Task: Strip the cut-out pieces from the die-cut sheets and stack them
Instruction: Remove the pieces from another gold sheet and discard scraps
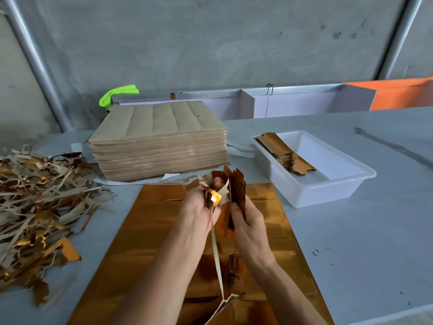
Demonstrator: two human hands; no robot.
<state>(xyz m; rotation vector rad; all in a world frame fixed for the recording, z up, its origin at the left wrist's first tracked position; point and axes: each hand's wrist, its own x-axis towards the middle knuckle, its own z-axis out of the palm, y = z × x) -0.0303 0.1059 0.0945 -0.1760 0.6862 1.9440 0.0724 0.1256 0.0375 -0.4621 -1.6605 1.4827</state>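
— Head view, lower centre of the frame: what are the two hands doing?

— Both are raised just above a gold die-cut sheet [150, 231] that lies flat on the counter [351, 231]; the left hand [199, 207] has its fingers curled round crumpled gold trim and a pale waste strip [216, 254] that hangs down between the forearms; the right hand [248, 221] grips a bunch of gold cut-out pieces [237, 188], held upright with their notched ends pointing up.

— Are the two hands touching?

— Close together, with the foil between them; whether skin meets skin I cannot tell.

— Where are the stacked pieces?

— In a white plastic tray [328, 186] at centre right; a stack of gold pieces [284, 152] lies along its left side.

— And behind the hands?

— A thick pile of brown sheets [159, 139], plain side up, at upper centre; a heap of scrap strips [39, 202], gold and grey-brown, spreads over the left edge of the frame; a neon-green object [117, 95] sits behind the pile, near the wall.
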